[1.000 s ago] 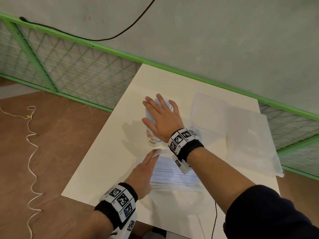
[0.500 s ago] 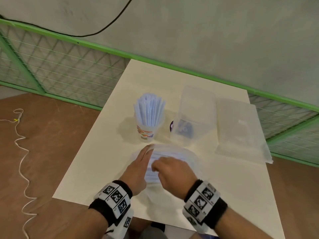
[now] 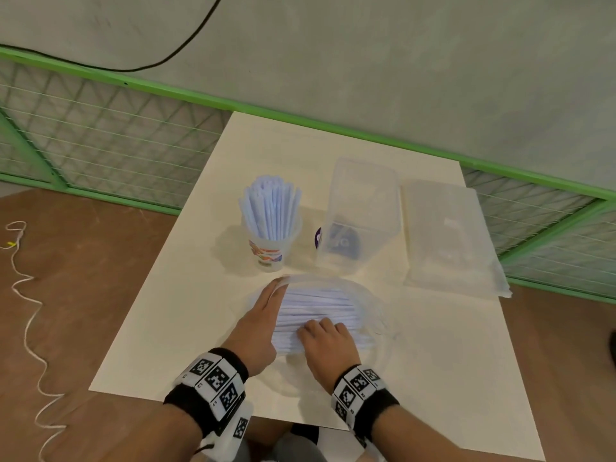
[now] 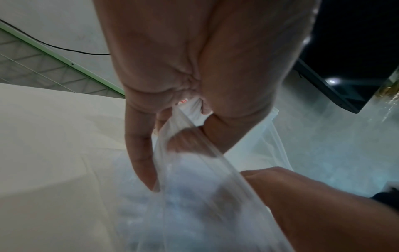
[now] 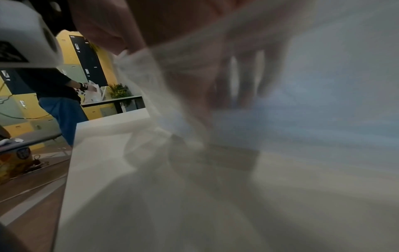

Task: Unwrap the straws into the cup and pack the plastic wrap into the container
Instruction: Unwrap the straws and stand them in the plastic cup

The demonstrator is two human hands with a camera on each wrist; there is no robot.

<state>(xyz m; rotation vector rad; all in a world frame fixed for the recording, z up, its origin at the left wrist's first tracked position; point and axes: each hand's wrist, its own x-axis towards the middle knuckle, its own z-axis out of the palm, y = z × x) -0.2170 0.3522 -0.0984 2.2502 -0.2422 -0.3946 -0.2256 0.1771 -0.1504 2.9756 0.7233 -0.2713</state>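
A printed cup (image 3: 269, 253) at mid-table holds several pale blue straws (image 3: 271, 208) standing upright. Nearer me lies a clear plastic wrap (image 3: 370, 301) with a bundle of white straws (image 3: 320, 306) still inside. My left hand (image 3: 266, 308) lies along the wrap's left end. In the left wrist view, the left hand (image 4: 172, 136) pinches the wrap's edge (image 4: 194, 153) between thumb and fingers. My right hand (image 3: 320, 331) rests on the bundle with its fingers curled over the straws. In the right wrist view its fingers (image 5: 244, 81) show blurred through the plastic.
A clear empty container (image 3: 363, 195) stands right of the cup, with a small dark object (image 3: 340, 240) seen through its near wall. Its lid (image 3: 450, 238) lies flat further right. The table edge (image 3: 213, 400) is close to my wrists. A white cord (image 3: 26, 311) lies on the floor at left.
My right hand left the top of the cup's straws and came back to the wrapped bundle, curling onto it. My left hand has stayed at the wrap's left end.
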